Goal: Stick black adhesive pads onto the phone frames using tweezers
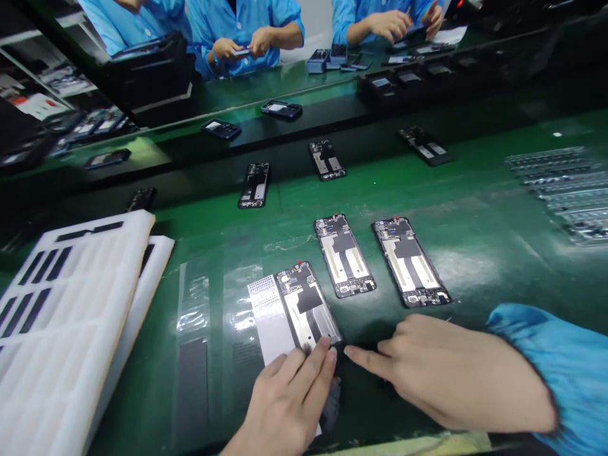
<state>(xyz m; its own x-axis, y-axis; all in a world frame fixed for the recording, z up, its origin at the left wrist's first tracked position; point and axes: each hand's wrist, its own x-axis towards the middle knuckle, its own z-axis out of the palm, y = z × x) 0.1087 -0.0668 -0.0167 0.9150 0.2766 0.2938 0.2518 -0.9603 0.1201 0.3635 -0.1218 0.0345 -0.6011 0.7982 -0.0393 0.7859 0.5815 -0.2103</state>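
An opened phone [308, 304], its circuit board and silver inner plate showing, lies face up in front of me. My left hand [289, 392] rests on its lower end, fingers stretched out and pressing flat. Just right of that end is my right hand [456, 373], index finger extended to the phone's lower corner and the other fingers curled; whether the fingertip touches cannot be made out. Under the phone's left side lies a white sheet [270, 323] with a dotted upper part. Two similar opened phones, the middle one [345, 256] and the right one [411, 263], lie beyond.
White foam trays [71, 316] with black strips are stacked at left. Clear plastic film [193, 297] and a dark strip [190, 386] lie beside them. More phones [327, 159] lie farther back. Stacked clear trays [570, 190] stand right. Co-workers in blue sleeves [247, 31] work across the bench.
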